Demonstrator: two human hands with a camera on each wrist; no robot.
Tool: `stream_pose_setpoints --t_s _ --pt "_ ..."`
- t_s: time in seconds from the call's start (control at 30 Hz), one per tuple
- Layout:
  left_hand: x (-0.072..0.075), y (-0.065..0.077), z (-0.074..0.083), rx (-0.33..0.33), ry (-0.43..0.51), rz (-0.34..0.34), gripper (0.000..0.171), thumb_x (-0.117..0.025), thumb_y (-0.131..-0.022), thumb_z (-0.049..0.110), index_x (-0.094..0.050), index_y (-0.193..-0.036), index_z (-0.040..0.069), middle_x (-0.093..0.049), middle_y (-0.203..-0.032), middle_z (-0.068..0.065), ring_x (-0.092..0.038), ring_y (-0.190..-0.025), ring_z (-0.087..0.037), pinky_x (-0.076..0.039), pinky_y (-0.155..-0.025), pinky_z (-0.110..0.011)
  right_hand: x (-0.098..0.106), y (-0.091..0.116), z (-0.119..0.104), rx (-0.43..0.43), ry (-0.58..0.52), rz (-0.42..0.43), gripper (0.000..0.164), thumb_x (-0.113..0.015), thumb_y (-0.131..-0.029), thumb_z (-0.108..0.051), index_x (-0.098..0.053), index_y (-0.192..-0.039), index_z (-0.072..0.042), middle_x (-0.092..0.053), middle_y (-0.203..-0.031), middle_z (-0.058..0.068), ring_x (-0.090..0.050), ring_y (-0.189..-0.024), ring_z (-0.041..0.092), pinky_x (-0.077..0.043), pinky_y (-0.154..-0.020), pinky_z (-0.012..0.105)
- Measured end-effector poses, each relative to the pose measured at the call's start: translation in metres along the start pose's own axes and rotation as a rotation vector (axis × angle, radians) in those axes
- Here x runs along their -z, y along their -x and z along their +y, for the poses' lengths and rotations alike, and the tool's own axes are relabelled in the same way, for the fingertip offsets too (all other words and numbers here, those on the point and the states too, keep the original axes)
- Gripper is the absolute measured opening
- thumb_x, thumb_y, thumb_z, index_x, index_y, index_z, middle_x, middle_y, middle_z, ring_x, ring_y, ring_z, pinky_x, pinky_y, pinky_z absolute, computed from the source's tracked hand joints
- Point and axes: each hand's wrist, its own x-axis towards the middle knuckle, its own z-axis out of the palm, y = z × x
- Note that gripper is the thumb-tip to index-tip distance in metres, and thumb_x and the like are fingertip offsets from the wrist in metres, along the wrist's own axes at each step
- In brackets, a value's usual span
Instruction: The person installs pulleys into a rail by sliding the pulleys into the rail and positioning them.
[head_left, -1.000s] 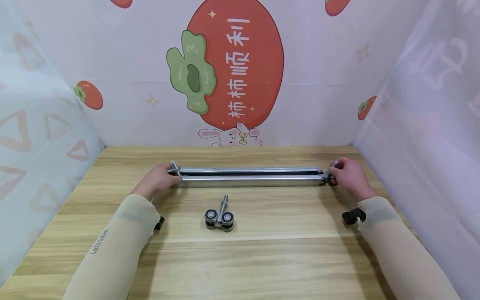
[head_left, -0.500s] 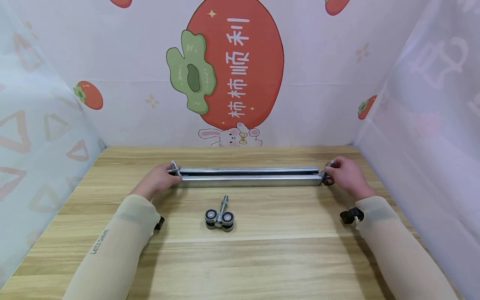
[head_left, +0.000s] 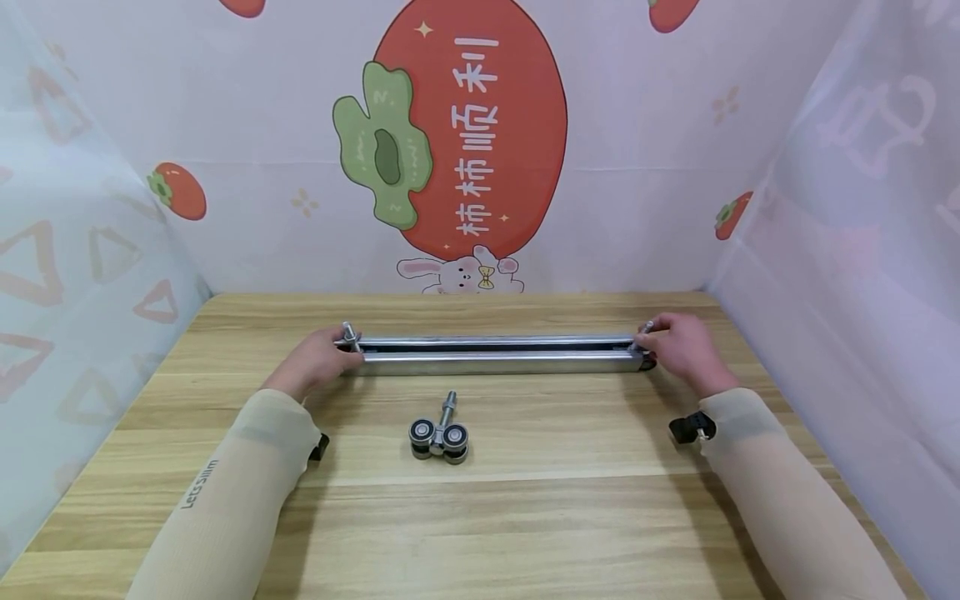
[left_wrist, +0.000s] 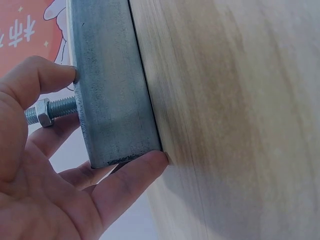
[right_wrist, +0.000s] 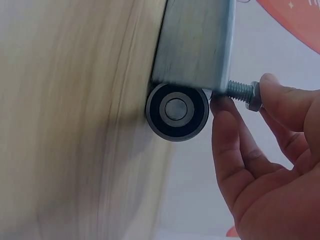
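A silver metal rail (head_left: 495, 365) with a slot along its top lies across the table. My left hand (head_left: 317, 363) grips its left end, thumb and fingers at the edge and end face. A threaded bolt with a nut (left_wrist: 45, 112) rises from the slot there, between the fingers. At the other end, my right hand (head_left: 686, 350) pinches the bolt (right_wrist: 241, 91) of a trolley roller. One black-and-silver wheel (right_wrist: 177, 111) of that roller shows just outside the rail's end; its front part is hidden inside the channel.
Another trolley roller (head_left: 438, 437), with several wheels and an upright bolt, sits on the wooden table (head_left: 555, 517) in front of the rail. A printed cloth (head_left: 637, 125) hangs behind the table, with cloth walls at both sides.
My right hand has moved left with the trolley roller, whose front part has slid into the rail's right end. The left hand, rail and loose roller stay put.
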Motion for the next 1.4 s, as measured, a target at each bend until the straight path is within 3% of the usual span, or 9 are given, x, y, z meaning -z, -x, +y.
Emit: stream_pose_setpoints --t_s 0.37,0.6,0.77,1.0,1.4 --pt "-0.001 0.0 0.001 -0.009 0.0 0.009 0.062 -0.064 -0.093 0.024 -0.045 -0.148 0.001 -0.045 -0.146 -0.026 -0.041 -0.127 -0.04 -0.027 -0.11 -0.058 -0.002 0.0 -0.011 -0.007 -0.023 -0.014 0.02 -0.066 -0.096 -0.021 -0.067 -0.101 -0.001 -0.064 -0.109 0.017 -0.053 -0.092 0.031 -0.043 -0.07 0.038" --pt "-0.001 -0.001 0.0 -0.006 0.001 0.004 0.063 -0.064 -0.094 0.024 -0.043 -0.149 0.001 -0.04 -0.149 -0.027 -0.037 -0.132 -0.042 -0.025 -0.111 -0.059 -0.008 -0.001 -0.016 0.017 0.015 0.001 0.021 -0.067 -0.095 -0.024 -0.066 -0.097 -0.003 -0.064 -0.098 0.015 -0.053 -0.083 0.03 -0.044 -0.065 0.038" --pt "-0.002 0.0 0.001 0.0 -0.002 0.002 0.062 -0.064 -0.095 0.026 -0.044 -0.148 0.002 -0.042 -0.148 -0.027 -0.038 -0.13 -0.042 -0.025 -0.11 -0.06 -0.021 -0.002 -0.031 0.023 0.032 -0.011 0.021 -0.069 -0.094 -0.025 -0.064 -0.094 -0.004 -0.062 -0.091 0.013 -0.053 -0.077 0.028 -0.045 -0.062 0.037" --pt "-0.002 0.0 0.001 0.0 0.01 0.002 0.061 -0.064 -0.094 0.025 -0.045 -0.148 0.002 -0.043 -0.146 -0.026 -0.04 -0.127 -0.04 -0.027 -0.109 -0.059 -0.038 -0.003 -0.05 0.073 0.022 -0.003 0.014 -0.07 -0.094 -0.02 -0.067 -0.093 -0.006 -0.067 -0.104 0.014 -0.056 -0.087 0.028 -0.045 -0.074 0.04" --pt "0.002 0.002 0.0 0.009 0.015 -0.016 0.064 -0.063 -0.096 0.025 -0.04 -0.151 0.002 -0.033 -0.153 -0.028 -0.03 -0.137 -0.045 -0.023 -0.11 -0.062 -0.065 -0.006 -0.083 0.078 0.01 -0.016 0.014 -0.071 -0.093 -0.021 -0.068 -0.092 -0.008 -0.067 -0.101 0.01 -0.056 -0.086 0.027 -0.046 -0.075 0.04"
